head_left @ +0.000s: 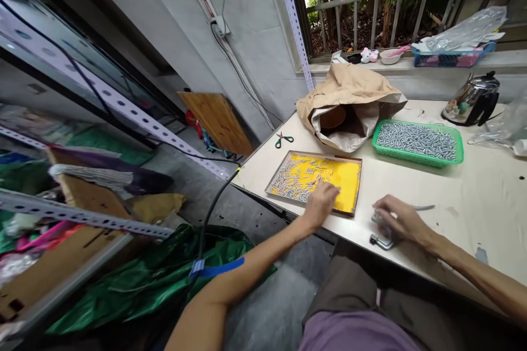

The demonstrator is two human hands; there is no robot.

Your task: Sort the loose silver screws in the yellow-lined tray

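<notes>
My left hand (320, 206) is over the near edge of a shallow tray (272, 171) with a yellow bottom. Its fingers are curled together, and whatever they pinch is too small to make out. Small silvery metal pins (293, 182) lie scattered in the tray, mostly on its left side. To the right, my right hand (405, 221) has bent, slightly blurred fingers at a small metal device (385, 239) near the table's front edge. The hand partly hides this device, and what the fingers hold cannot be made out.
A green basket (418, 159) full of similar metal pieces stands behind my right hand. Beside it lies an open brown paper sack (356, 85). Green-handled scissors (284, 140) lie left of the sack. A metal kettle (471, 100) stands at the back right. A black cable (206, 216) hangs left.
</notes>
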